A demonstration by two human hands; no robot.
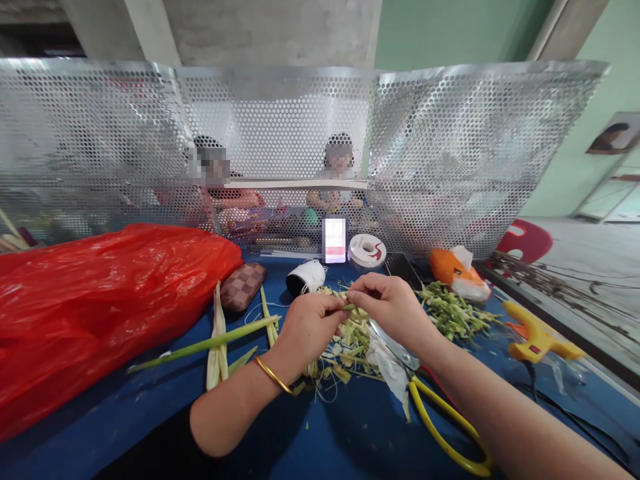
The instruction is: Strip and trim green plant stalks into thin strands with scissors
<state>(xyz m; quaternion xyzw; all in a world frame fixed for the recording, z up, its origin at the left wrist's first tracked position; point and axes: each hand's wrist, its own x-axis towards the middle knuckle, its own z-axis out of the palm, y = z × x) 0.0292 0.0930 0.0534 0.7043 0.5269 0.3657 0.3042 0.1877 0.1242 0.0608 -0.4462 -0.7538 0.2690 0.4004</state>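
Above a heap of cut leaf scraps (pixel 350 343), my left hand (pixel 310 323) and my right hand (pixel 393 308) meet, fingertips nearly touching. Both pinch a small green leaf strip (pixel 352 307), mostly hidden by the fingers. Scissors with yellow handles (pixel 425 408) lie under my right forearm, blades pointing at the scraps. Beside the blades is a crumpled white tissue (pixel 387 367). Left of my left hand lie a long green stalk (pixel 215 341) and a pale dry husk (pixel 217 340).
A red plastic bag (pixel 120 287) covers the table's left side. Behind my hands stand a thread spool (pixel 307 275), a lit phone (pixel 335 240) and a ribbon roll (pixel 367 252). Right are a tissue pack (pixel 457 273) and yellow glue gun (pixel 537 337). Two people sit beyond the perforated screen (pixel 280 127).
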